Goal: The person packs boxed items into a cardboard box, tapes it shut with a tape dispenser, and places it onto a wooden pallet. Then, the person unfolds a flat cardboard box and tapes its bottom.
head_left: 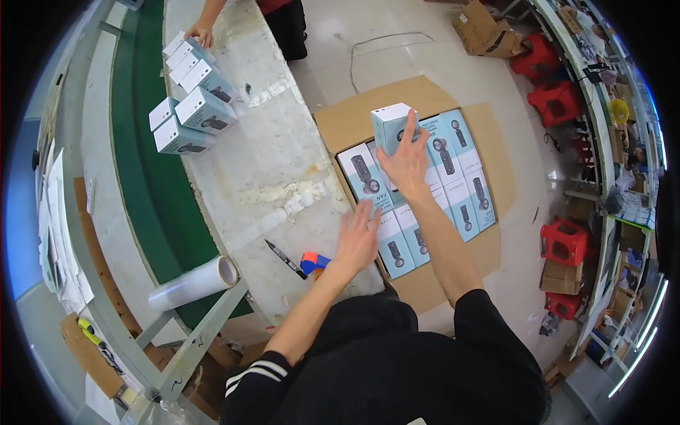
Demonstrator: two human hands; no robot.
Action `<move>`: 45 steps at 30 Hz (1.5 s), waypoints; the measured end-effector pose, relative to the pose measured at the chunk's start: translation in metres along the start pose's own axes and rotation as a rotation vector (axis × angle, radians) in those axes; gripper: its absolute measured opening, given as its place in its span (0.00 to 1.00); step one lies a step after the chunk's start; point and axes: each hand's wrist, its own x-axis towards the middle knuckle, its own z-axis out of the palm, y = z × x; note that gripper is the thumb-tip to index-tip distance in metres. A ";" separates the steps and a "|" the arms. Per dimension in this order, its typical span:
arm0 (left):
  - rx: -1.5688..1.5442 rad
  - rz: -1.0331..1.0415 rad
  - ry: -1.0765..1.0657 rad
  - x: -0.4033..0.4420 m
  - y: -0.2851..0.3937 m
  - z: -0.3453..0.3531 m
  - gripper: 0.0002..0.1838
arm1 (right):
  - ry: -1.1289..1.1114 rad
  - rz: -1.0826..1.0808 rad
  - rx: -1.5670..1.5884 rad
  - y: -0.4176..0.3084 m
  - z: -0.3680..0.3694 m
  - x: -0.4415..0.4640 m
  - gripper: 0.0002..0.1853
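My right hand (407, 163) grips a light blue and white fan box (392, 122), which stands up above the other boxes in an open cardboard carton (432, 88). Thumb and fingers lie along its near sides. Printed fan boxes (363, 173) lie in rows in the carton, with a gap partly hidden under my right hand. My left hand (356, 241), fingers spread, is at the carton's left edge beside the boxes; whether the fingertips touch a box I cannot tell. It holds nothing.
On the worktable (258, 156) at left stand several more fan boxes (205, 110), with another person's hand (201, 32) at the far ones. A marker (285, 259), a blue and orange tape dispenser (313, 263) and a film roll (195, 283) lie nearer. Red stools (564, 239) line the right.
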 end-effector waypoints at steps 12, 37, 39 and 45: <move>0.248 -0.005 -0.183 0.033 -0.043 0.056 0.34 | -0.067 -0.124 -0.167 0.033 0.044 0.008 0.57; -0.340 -1.035 0.433 -0.225 -0.108 0.074 0.22 | -0.535 -0.424 0.394 0.004 0.024 -0.245 0.21; -0.346 -1.075 0.406 -0.221 -0.107 0.066 0.22 | -0.568 -0.397 0.402 -0.017 0.039 -0.276 0.20; -0.370 -1.128 0.420 -0.202 -0.099 0.080 0.26 | -0.645 -0.181 0.283 0.001 0.073 -0.286 0.18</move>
